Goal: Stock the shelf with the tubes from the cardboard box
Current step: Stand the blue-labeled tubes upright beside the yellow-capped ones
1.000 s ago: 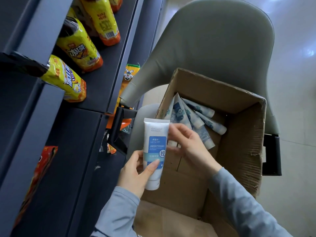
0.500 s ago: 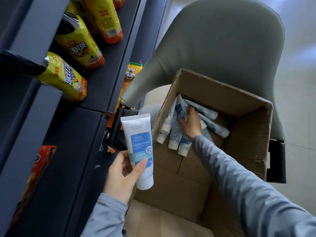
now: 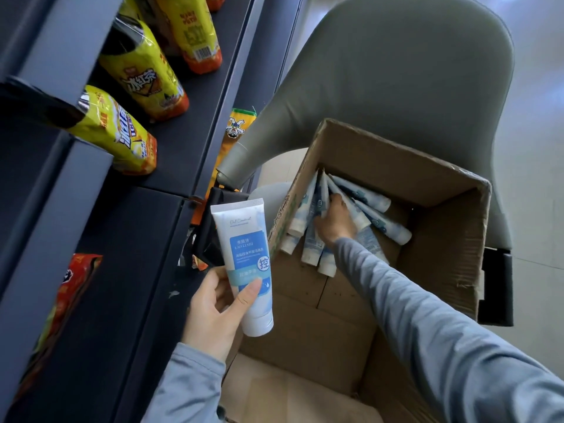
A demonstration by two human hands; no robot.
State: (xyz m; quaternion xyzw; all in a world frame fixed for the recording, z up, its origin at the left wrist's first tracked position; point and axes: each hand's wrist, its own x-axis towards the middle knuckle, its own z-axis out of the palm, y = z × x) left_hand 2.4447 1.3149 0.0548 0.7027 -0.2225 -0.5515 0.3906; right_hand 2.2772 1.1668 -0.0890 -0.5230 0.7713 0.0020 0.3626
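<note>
My left hand point(image 3: 213, 312) grips a white tube with a blue label point(image 3: 245, 264), cap end down, between the dark shelf point(image 3: 122, 270) and the cardboard box point(image 3: 442, 248). My right hand point(image 3: 334, 221) reaches down into the open box and lies on the pile of white and blue tubes point(image 3: 372, 215) leaning against the box's far left wall. Its fingers are tucked among the tubes; whether they grip one is hidden.
The box stands on a grey chair point(image 3: 396, 71) with black armrests point(image 3: 496, 288). The upper shelf holds yellow bottles point(image 3: 143, 71). A red packet point(image 3: 67, 288) lies at the lower shelf's left. An orange snack packet point(image 3: 235, 132) hangs between shelf and chair.
My right hand let go of the held tube and went down into the box onto the pile. My left hand carried the tube left, toward the shelf.
</note>
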